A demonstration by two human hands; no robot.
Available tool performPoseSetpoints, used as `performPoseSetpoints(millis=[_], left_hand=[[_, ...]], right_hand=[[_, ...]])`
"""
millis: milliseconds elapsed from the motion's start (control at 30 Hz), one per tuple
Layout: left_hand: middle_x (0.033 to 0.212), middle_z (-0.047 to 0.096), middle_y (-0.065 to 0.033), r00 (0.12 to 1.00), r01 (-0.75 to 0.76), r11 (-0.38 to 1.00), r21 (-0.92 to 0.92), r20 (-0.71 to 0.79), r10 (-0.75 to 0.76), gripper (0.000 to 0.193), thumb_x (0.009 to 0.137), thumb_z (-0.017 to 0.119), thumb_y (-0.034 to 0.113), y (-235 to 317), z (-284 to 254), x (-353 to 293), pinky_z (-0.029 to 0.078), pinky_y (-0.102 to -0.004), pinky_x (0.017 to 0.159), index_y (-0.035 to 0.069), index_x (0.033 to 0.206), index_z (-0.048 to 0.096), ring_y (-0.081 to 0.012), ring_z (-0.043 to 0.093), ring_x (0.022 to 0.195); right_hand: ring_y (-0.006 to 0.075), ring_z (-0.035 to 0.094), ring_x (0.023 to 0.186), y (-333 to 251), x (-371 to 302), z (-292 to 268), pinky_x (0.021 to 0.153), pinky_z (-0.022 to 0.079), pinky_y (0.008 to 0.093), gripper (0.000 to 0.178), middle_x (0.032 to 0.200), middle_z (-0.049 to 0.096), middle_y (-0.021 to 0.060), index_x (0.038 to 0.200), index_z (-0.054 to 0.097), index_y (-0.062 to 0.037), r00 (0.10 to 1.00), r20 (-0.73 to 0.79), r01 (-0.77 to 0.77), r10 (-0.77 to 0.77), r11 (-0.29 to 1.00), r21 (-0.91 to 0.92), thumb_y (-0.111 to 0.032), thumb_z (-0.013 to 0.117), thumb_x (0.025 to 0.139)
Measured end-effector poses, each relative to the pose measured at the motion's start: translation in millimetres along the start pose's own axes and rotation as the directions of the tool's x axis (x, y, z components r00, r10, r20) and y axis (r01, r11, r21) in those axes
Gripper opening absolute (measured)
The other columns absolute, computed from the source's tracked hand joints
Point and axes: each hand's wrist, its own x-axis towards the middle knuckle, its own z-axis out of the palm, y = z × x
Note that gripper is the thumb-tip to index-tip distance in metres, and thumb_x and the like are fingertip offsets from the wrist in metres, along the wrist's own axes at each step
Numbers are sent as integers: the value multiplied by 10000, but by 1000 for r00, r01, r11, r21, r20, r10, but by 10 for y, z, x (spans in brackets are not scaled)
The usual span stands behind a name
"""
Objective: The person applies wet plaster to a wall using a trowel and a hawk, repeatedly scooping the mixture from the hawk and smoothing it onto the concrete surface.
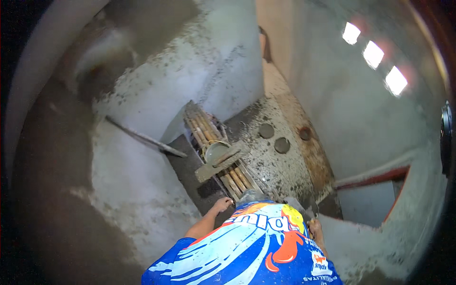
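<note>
My left hand [222, 205] is by the near end of a bamboo platform [236, 182], its fingers curled; what they hold, if anything, is hidden. On the other side of my blue printed shirt [247, 247], my right hand [314, 228] is closed, and I cannot make out what is in it. A grey-crusted wooden float [207, 172] lies across a round pail [217, 151] that stands on the bamboo poles, out of reach of both hands. The shirt covers what is directly below me.
A long narrow batten [145, 137] slants against the wet, patchy wall [137, 175] at left. Mortar spatters the floor [266, 164], where dark round discs [282, 145] lie. On the right is a red-edged opening [368, 202] in the smooth grey wall [351, 123].
</note>
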Motion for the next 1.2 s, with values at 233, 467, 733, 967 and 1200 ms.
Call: performPoseSetpoints(millis=[233,467,733,967,1200], left_hand=[[1241,658,-187,997,78,996,-52,-26,-79,483,931,616,466,-226,232,-330,472,-434,1002,100,1245,651,-353,602,1186],[1252,648,-218,936,281,931,-233,-148,-319,574,914,652,442,-98,263,-586,481,-435,993,69,1338,548,-361,611,1181],[1151,687,-193,926,294,908,-298,-146,-347,408,924,650,415,-316,609,-680,497,-447,913,76,1149,681,-352,641,1091],[1073,706,-201,941,233,908,-348,-155,-301,403,925,651,426,-109,618,-616,505,-453,883,69,1105,702,-355,664,1037],[1005,716,-187,940,215,914,-343,-182,-289,403,938,631,435,-87,550,-635,506,-448,846,54,1043,707,-323,676,974]], right_hand=[[169,588,524,-138,102,24,459,467,366,165,686,623,80,905,582,-15,981,103,158,-167,983,92,-152,670,881],[299,704,971,98,918,187,843,541,385,343,1030,723,220,1091,696,-7,973,63,229,-223,883,-411,-259,616,872],[264,671,948,-387,1047,66,824,545,395,385,1057,707,178,1189,623,-20,976,219,92,-1,908,-408,-245,680,881],[254,660,898,-940,590,-123,775,538,398,357,1000,702,159,1143,626,-12,976,158,206,-148,858,-470,-233,695,871],[260,658,879,-975,769,-20,764,534,405,337,978,697,165,1115,628,-10,968,184,241,-171,842,-483,-239,684,874]])
